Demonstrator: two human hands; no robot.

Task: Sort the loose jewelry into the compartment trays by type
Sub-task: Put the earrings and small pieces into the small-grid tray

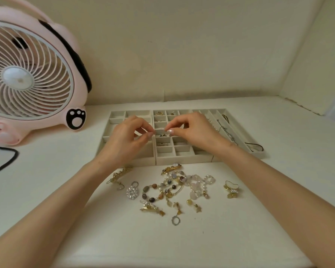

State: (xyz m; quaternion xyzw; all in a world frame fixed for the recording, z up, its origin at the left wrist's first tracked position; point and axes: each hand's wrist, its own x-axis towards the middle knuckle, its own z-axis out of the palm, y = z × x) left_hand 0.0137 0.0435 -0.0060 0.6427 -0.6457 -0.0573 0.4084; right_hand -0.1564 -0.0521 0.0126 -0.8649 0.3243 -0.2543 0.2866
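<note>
Single head-worn wide-angle view. Faces forward and down over the white bench (240,229) toward the cream back wall (182,55). Left forearm (56,206) and right forearm (278,190) fill the bottom corners. Close range: compartment trays (182,158) mid-frame, loose jewelry (168,188) just below. Pink fan (27,78) cropped by left edge; straight lines bow near the frame borders

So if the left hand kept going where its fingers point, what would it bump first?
Probably the right hand: the left hand points its pinched fingertips straight at it over the middle tray. Depth is hard to judge.
</note>
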